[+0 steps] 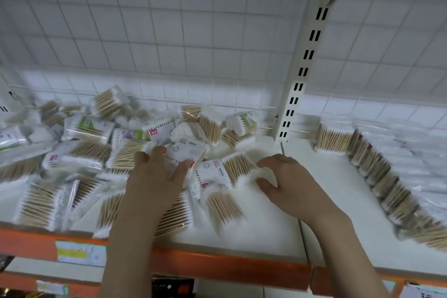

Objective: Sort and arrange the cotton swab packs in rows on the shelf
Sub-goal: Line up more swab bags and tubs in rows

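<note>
Two bare forearms, left hand (pixel 154 172), right hand (pixel 287 181), no sleeves

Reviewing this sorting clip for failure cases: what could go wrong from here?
1. Packs at the front edge lie by the orange shelf lip; sweeping the loose pile could knock them off.
2. The left hand touches a pack atop others; lifting it may drag its neighbours.
3. The standing row on the right looks tilted; a bump from the right hand might topple it.
</note>
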`<state>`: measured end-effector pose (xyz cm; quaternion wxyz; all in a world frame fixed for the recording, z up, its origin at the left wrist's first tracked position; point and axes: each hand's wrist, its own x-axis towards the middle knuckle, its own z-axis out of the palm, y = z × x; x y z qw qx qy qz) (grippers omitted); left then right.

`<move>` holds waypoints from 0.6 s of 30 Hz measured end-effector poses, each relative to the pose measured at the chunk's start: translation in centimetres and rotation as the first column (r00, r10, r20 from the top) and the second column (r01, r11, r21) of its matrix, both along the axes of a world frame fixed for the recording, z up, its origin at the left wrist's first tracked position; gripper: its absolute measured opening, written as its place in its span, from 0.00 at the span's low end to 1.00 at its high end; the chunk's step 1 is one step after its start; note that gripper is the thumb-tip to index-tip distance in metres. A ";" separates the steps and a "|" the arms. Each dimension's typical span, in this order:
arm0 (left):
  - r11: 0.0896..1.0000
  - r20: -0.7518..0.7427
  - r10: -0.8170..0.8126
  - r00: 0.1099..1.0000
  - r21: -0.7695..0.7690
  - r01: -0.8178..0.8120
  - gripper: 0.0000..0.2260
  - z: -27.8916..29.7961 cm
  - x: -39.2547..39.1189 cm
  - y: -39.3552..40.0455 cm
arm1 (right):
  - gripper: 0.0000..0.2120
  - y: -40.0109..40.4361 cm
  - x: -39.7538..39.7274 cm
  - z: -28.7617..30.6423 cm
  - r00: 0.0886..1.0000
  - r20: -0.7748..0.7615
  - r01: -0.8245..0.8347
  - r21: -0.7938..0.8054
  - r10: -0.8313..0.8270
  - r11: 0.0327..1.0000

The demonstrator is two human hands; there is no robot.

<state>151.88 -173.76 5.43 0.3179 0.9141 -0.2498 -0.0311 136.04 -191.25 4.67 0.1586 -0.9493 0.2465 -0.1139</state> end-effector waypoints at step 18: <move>0.980 0.019 -0.093 0.995 -0.176 0.095 0.35 0.1 1.1 -1.7 | 0.34 -3.9 6.8 0.8 0.878 -0.430 -0.130 0.206 0.209 0.970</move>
